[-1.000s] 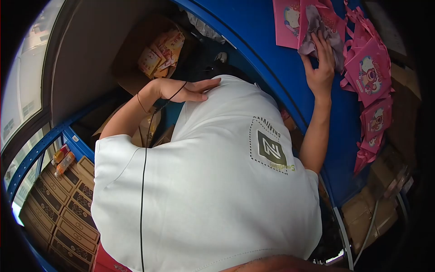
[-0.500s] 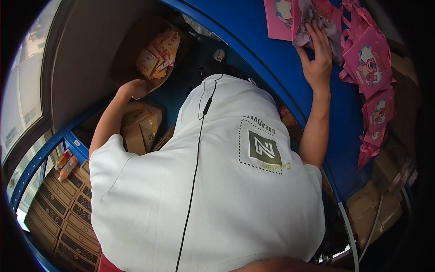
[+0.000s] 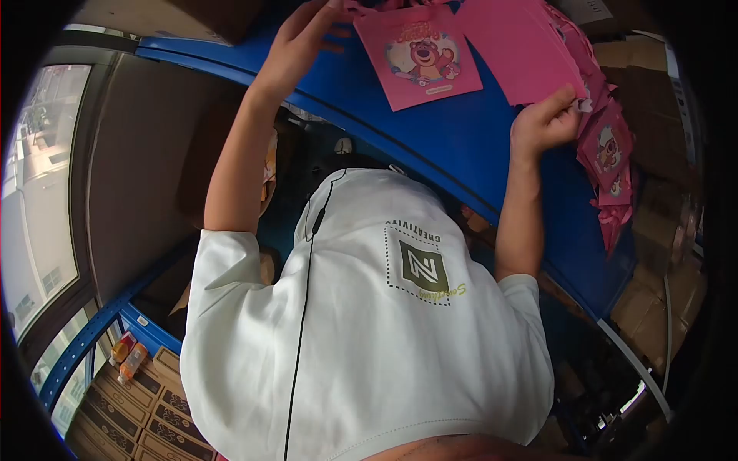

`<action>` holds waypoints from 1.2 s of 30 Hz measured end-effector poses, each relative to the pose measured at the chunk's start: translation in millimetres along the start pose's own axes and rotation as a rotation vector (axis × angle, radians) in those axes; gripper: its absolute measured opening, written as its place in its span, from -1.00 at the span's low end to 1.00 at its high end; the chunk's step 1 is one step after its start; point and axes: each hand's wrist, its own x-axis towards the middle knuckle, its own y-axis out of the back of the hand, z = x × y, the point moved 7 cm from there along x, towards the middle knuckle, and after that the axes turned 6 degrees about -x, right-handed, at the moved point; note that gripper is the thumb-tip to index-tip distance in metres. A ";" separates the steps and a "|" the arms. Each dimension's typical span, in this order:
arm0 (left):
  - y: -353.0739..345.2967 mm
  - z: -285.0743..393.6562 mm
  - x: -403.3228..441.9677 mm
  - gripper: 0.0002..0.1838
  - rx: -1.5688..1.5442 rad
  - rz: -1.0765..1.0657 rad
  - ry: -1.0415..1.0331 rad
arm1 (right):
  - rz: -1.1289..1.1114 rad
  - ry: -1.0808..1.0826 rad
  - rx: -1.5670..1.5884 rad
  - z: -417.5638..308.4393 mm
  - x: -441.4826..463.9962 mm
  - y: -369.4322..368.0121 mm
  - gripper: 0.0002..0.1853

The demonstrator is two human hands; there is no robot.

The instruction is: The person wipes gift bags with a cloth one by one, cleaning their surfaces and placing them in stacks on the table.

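Note:
My left hand is at the top of the blue table, its fingers apart and slightly blurred, close to the upper left corner of a pink bag with a bear print. That bag lies flat, print up. My right hand is closed at the lower edge of a second pink bag, whose plain side shows. A small pale piece of cloth sticks out beside my right fingertips; the rest of it is hidden.
Overlapping pink bags run along the table's right side. Cardboard boxes stand beyond them. At the lower left are stacked cartons and two bottles. A box sits at the upper left, and a cable hangs over my shirt.
My left hand has moved from the open carton up to the table. My right hand has gone from spread on the grey cloth to closed at a bag's edge. The view has shifted left.

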 end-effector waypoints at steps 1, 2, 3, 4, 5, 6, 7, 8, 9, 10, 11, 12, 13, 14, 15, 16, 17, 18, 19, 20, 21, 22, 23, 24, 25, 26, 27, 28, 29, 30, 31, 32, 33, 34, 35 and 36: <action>-13.6 -10.9 8.1 -0.29 0.029 -0.072 -0.085 | 0.089 -0.138 0.075 5.4 7.7 16.4 -0.78; -25.5 -28.1 15.2 -0.21 -0.020 -0.089 -0.024 | 0.179 -0.227 0.258 -16.6 17.2 16.9 -0.74; -37.5 -38.8 19.8 -0.13 -0.066 -0.109 0.037 | 0.265 -0.307 0.447 -42.6 23.4 11.0 -0.69; -51.7 -35.8 21.2 -0.13 -0.065 -0.149 0.006 | 0.253 -0.399 0.506 -40.7 20.8 10.5 -0.69; -64.6 -34.5 17.6 -0.10 -0.184 -0.187 0.014 | 0.197 -0.443 0.505 -38.4 14.7 8.8 -0.71; -76.3 -29.3 13.5 -0.06 -0.303 -0.225 0.034 | 0.136 -0.493 0.502 -33.4 5.6 5.0 -0.73; -82.9 -22.4 9.8 -0.15 -0.467 -0.220 0.066 | 0.112 -0.475 0.410 -36.9 -2.2 0.9 -0.77; -87.2 -18.5 6.4 -0.22 -0.632 -0.211 0.107 | 0.086 -0.464 0.316 -35.8 -11.4 -6.4 -0.80; -94.5 -14.8 3.0 -0.22 -0.633 -0.235 0.106 | 0.067 -0.453 0.310 -24.7 -24.0 -13.3 -0.85; -98.9 -15.3 0.5 -0.33 -0.413 -0.214 0.092 | 0.042 -0.449 0.291 -16.3 -36.7 -19.7 -0.81; -101.1 -17.2 -0.3 -0.44 -0.195 -0.186 0.076 | 0.013 -0.447 0.272 -15.3 -42.8 -23.9 -0.76; -102.5 -21.9 0.0 -0.44 -0.197 -0.200 0.073 | 0.025 -0.443 0.265 -12.1 -42.7 -21.1 -0.76; -98.4 -35.6 0.5 -0.49 -0.206 -0.171 0.130 | 0.083 -0.390 0.186 -11.9 -41.3 -13.2 -0.75; -94.1 -48.6 1.8 -0.54 -0.212 -0.141 0.189 | 0.142 -0.339 0.107 -12.4 -39.0 -5.5 -0.73; -90.4 -59.1 5.4 -0.60 -0.216 -0.112 0.244 | 0.203 -0.286 0.031 -13.9 -34.3 0.7 -0.71; -87.8 -67.9 10.6 -0.65 -0.217 -0.087 0.293 | 0.269 -0.229 -0.044 -17.0 -28.2 5.7 -0.69; -88.2 -65.4 14.2 -0.69 -0.202 -0.047 0.295 | 0.230 -0.146 -0.081 -26.8 -22.9 4.6 -0.67; -88.9 -62.0 16.3 -0.70 -0.188 -0.010 0.293 | 0.195 -0.060 -0.120 -40.7 -21.5 4.9 -0.64; -92.0 -65.8 21.2 -0.70 -0.186 -0.040 0.268 | 0.029 -0.052 -0.222 -49.3 -21.5 -3.9 -0.57; -91.3 -75.2 28.5 -0.69 -0.154 -0.037 0.196 | -0.084 0.056 -0.231 -62.5 -19.9 -17.7 -0.54; -93.9 -79.1 36.0 -0.67 -0.125 -0.039 0.123 | -0.194 0.161 -0.249 -74.8 -18.7 -34.8 -0.51; -99.4 -71.9 38.3 -0.66 -0.049 -0.053 0.011 | -0.329 0.154 -0.219 -67.3 -31.0 -56.1 -0.47; -103.7 -66.5 37.4 -0.63 0.021 -0.064 -0.103 | -0.476 0.146 -0.132 -63.8 -47.4 -79.2 -0.43; -99.2 -77.4 40.2 -0.62 0.068 -0.079 -0.073 | -0.488 0.204 -0.195 -77.7 -62.0 -93.7 -0.40; -92.1 -91.6 40.3 -0.62 -0.087 -0.055 -0.015 | -0.501 0.258 -0.261 -90.1 -77.5 -105.7 -0.36; -88.7 -97.3 40.5 -0.61 -0.239 -0.031 0.053 | -0.527 0.294 -0.277 -97.7 -87.2 -111.8 -0.24; -89.8 -82.0 39.7 -0.61 -0.162 -0.054 0.013 | -0.550 0.295 -0.239 -98.6 -92.0 -113.4 -0.22; -89.2 -68.7 36.9 -0.61 -0.086 -0.067 -0.023 | -0.582 0.294 -0.196 -94.9 -92.8 -114.1 -0.20; -82.8 -81.5 39.0 -0.61 -0.090 -0.087 -0.035 | -0.565 0.298 -0.212 -86.3 -85.7 -110.2 -0.20; -74.5 -107.0 43.8 -0.60 -0.058 -0.132 -0.004 | -0.615 0.309 -0.246 -76.4 -82.2 -108.5 -0.19; -70.2 -121.7 47.3 -0.59 -0.022 -0.174 0.027 | -0.667 0.319 -0.277 -69.2 -77.9 -106.1 -0.18; -73.1 -111.6 45.6 -0.59 -0.021 -0.183 0.018 | -0.666 0.234 -0.351 -61.4 -64.1 -97.5 -0.18; -76.4 -98.2 41.7 -0.58 0.038 -0.177 -0.039 | -0.661 0.149 -0.425 -54.3 -52.0 -88.4 -0.17; -84.7 -78.3 36.2 -0.57 0.094 -0.171 -0.099 | -0.648 0.156 -0.434 -40.6 -50.7 -84.2 -0.17; -94.1 -61.9 30.9 -0.56 0.147 -0.164 -0.159 | -0.547 0.140 -0.559 -19.6 -44.7 -75.4 -0.17; -100.5 -53.8 28.0 -0.54 0.200 -0.156 -0.217 | -0.444 0.121 -0.680 -1.5 -42.5 -68.1 -0.17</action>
